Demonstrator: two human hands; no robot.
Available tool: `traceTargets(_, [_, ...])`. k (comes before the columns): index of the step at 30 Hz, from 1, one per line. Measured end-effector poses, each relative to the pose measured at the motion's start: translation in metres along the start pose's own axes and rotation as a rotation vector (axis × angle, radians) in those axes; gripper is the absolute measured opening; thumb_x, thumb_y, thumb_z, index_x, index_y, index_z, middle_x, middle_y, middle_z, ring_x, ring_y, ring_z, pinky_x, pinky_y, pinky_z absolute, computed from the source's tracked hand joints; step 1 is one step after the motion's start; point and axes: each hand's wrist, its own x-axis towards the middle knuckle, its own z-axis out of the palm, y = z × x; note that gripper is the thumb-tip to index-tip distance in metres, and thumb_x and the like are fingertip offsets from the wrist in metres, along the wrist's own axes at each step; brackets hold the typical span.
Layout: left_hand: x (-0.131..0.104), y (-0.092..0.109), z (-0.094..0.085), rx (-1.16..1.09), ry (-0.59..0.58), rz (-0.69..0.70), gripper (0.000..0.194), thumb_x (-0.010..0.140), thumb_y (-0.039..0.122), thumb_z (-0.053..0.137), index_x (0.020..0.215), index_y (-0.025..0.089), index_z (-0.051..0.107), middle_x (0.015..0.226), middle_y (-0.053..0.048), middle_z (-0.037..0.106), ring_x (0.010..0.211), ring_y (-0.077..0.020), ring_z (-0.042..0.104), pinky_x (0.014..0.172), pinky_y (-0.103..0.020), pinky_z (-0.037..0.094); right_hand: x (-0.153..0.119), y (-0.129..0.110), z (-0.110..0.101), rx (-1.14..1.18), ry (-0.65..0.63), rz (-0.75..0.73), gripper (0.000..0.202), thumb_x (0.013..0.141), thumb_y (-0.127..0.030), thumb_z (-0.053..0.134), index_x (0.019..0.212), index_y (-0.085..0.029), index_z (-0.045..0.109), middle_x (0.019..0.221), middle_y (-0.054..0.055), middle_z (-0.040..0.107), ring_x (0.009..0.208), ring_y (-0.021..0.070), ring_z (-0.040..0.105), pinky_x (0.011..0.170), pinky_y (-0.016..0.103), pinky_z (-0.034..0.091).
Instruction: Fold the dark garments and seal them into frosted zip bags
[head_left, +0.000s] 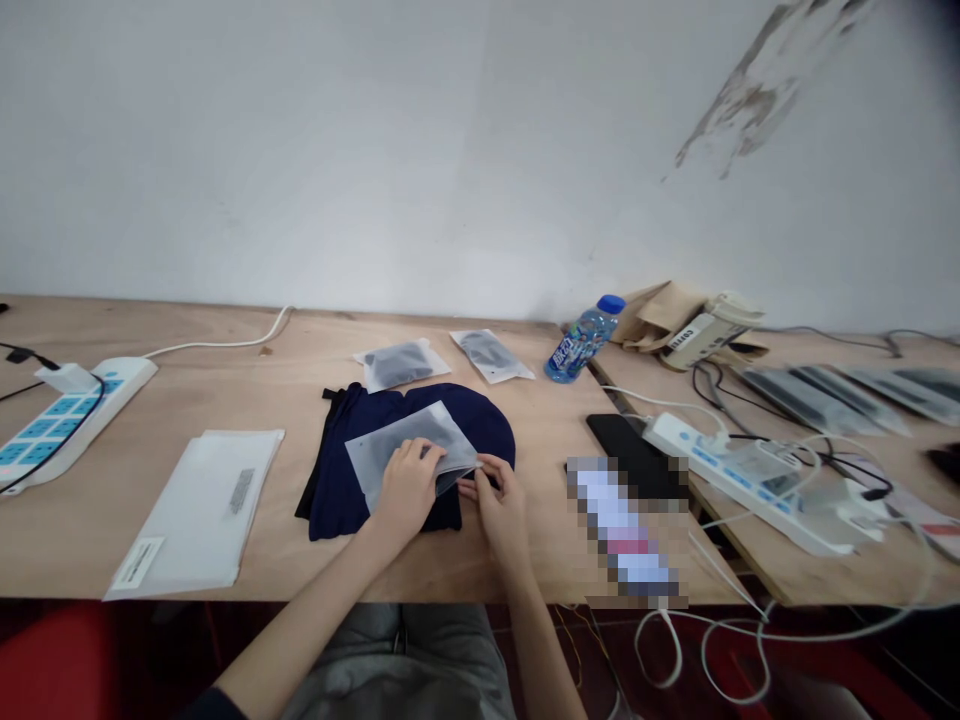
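A frosted plastic bag (375, 455) with something dark inside lies over a pile of folded navy and black cloth (487, 420). My left hand (411, 485) rests on the bag near its opening, fingers bent around the edge. At the bag's right corner, my right hand (499, 500) pinches the plastic between thumb and fingers. Behind the cloth lie two more frosted bags, one on the left (401, 365) and one on the right (491, 355), each with dark contents. A stack of flat white bags (202, 510) with barcode labels sits to the left.
A blue-capped bottle (583, 340) stands behind on the right. A black phone (634, 455), a pixelated screen (622, 530) and a white power strip (750, 485) with loose cables lie right. Another power strip (71, 420) is at left. More filled bags (817, 400) lie far right.
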Motion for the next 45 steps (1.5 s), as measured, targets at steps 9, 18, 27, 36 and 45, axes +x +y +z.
traceTargets(9, [0.003, 0.011, -0.015, 0.006, -0.174, -0.058, 0.023, 0.092, 0.034, 0.052, 0.109, 0.020, 0.055, 0.104, -0.008, 0.055, 0.091, -0.0218, 0.061, 0.069, -0.031, 0.049, 0.008, -0.008, 0.002, 0.007, 0.047, 0.025, 0.037, 0.075, -0.048, 0.071, 0.096, -0.019, 0.060, 0.088, 0.003, 0.067, 0.066, 0.0174, 0.070, 0.067, 0.035, 0.062])
traceTargets(18, [0.081, -0.001, -0.018, -0.110, -0.357, 0.477, 0.031, 0.097, 0.021, 0.038, 0.107, 0.020, 0.068, 0.104, -0.007, 0.064, 0.099, -0.0200, 0.056, 0.089, -0.034, 0.040, 0.013, -0.007, -0.003, 0.162, 0.068, 0.206, 0.040, 0.068, -0.047, 0.078, 0.087, -0.018, 0.059, 0.077, 0.003, 0.071, 0.075, 0.0193, 0.073, 0.081, 0.034, 0.061])
traceTargets(27, [0.111, -0.005, 0.016, -0.168, -0.466, 0.549, 0.013, 0.085, 0.025, 0.060, 0.079, 0.022, 0.071, 0.089, -0.002, 0.067, 0.094, -0.0190, 0.055, 0.091, -0.035, 0.033, 0.020, -0.010, -0.010, 0.065, 0.023, 0.257, 0.035, 0.063, -0.046, 0.080, 0.072, -0.015, 0.065, 0.065, 0.003, 0.068, 0.051, 0.0149, 0.066, 0.053, 0.027, 0.059])
traceTargets(36, [0.116, -0.014, 0.016, -0.322, -0.340, 0.452, 0.019, 0.088, 0.021, 0.053, 0.082, 0.019, 0.070, 0.090, -0.003, 0.066, 0.086, -0.0150, 0.060, 0.079, -0.027, 0.042, 0.013, -0.017, 0.017, -0.068, 0.042, 0.169, 0.023, 0.068, -0.039, 0.069, 0.070, -0.018, 0.061, 0.050, -0.004, 0.056, 0.037, 0.0113, 0.052, 0.033, 0.021, 0.042])
traceTargets(45, [0.127, -0.026, 0.003, -0.403, -0.134, 0.296, 0.018, 0.087, 0.016, 0.050, 0.081, 0.017, 0.067, 0.087, -0.005, 0.064, 0.084, -0.0163, 0.060, 0.082, -0.030, 0.047, -0.017, -0.049, 0.031, -0.219, -0.050, 0.167, 0.021, 0.072, -0.038, 0.060, 0.070, -0.018, 0.062, 0.052, -0.003, 0.054, 0.042, 0.0127, 0.053, 0.034, 0.021, 0.041])
